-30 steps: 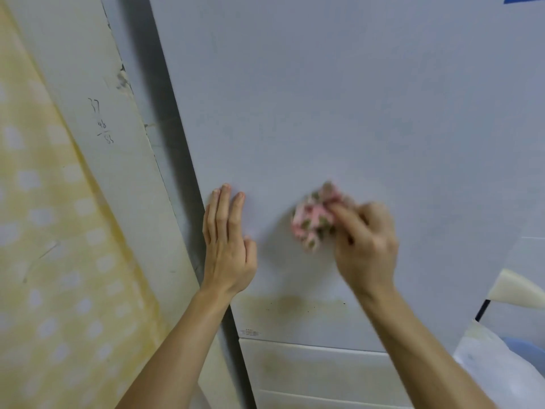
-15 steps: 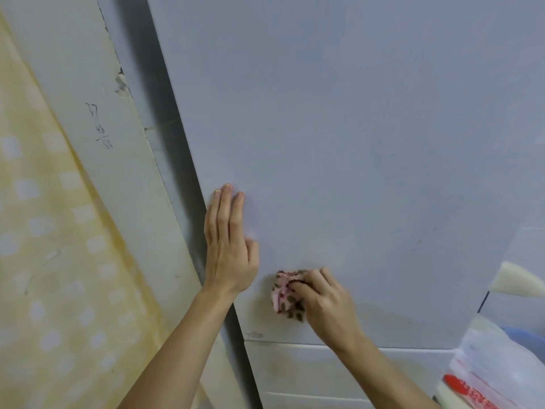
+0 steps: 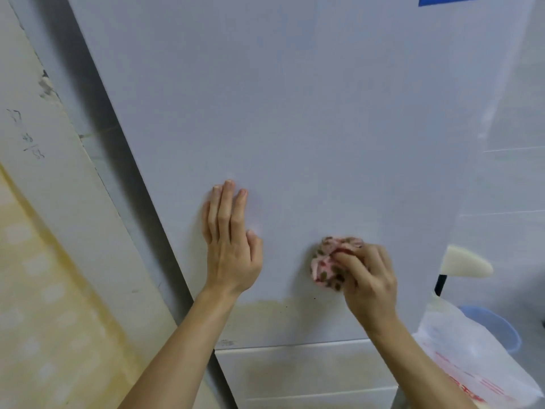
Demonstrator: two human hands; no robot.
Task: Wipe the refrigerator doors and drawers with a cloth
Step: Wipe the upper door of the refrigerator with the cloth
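The white refrigerator door fills most of the head view. A yellowish stain band runs along its lower edge, with dark specks in it. Below it lies a white drawer front. My left hand rests flat on the door near its left edge, fingers straight and pointing up. My right hand grips a crumpled pink cloth with brown spots and presses it against the door just above the stain band.
A cream wall with pencil marks and a yellow patterned curtain stand to the left. At the right are a cream lamp-like shape, a blue bucket and a white plastic bag with red print.
My right hand has carried the cloth from the door's lower left edge up and to the right. One second ago it was higher on the door. My left hand has stayed in place.
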